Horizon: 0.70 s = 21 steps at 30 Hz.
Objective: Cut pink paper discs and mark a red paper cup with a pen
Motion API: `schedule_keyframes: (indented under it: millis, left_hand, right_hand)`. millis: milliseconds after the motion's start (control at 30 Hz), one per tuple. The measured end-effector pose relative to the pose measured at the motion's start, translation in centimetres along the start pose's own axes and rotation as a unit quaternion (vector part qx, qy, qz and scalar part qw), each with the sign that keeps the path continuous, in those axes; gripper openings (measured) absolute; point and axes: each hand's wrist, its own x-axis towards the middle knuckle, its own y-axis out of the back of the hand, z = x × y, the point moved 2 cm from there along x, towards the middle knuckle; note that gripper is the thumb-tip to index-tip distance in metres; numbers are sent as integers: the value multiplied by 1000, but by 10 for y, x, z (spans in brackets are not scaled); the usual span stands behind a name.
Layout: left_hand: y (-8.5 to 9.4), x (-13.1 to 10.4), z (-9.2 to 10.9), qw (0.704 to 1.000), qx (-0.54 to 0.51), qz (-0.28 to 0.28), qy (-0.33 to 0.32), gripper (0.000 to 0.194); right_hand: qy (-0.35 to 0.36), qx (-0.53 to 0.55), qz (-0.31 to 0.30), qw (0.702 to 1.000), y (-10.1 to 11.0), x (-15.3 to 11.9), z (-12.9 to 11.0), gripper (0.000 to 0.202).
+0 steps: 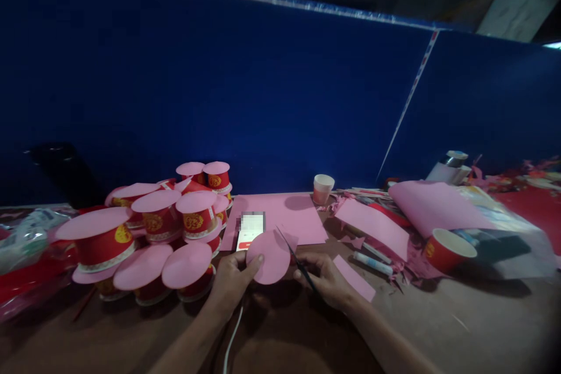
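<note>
My left hand point(236, 276) pinches the left edge of a round pink paper piece point(270, 260), thumb on top. Scissors point(302, 269) with dark handles are in my closed right hand point(322, 277), their blades pointing up and left at the upper right edge of the paper, where a corner of pink paper sticks out. Just behind the paper lies a lit phone point(252, 229), partly covered by it. A large pink sheet point(302, 219) lies flat under the phone.
Several red cups point(155, 223) topped with pink discs crowd the left. A pale cup point(323, 188) stands behind the sheet. To the right are pink scraps point(372, 228), a marker point(372, 263), a tipped red cup point(449, 250) and a pink strip point(354, 279). A white cable point(232, 339) runs toward me.
</note>
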Motion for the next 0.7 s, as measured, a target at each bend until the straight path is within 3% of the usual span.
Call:
schedule_keyframes:
  millis: [700]
  left_hand:
    - [3,2,-5,1000,-5,3,-5,31]
  right_hand:
    - [-21,-17,14,1000,3,-1,12,32]
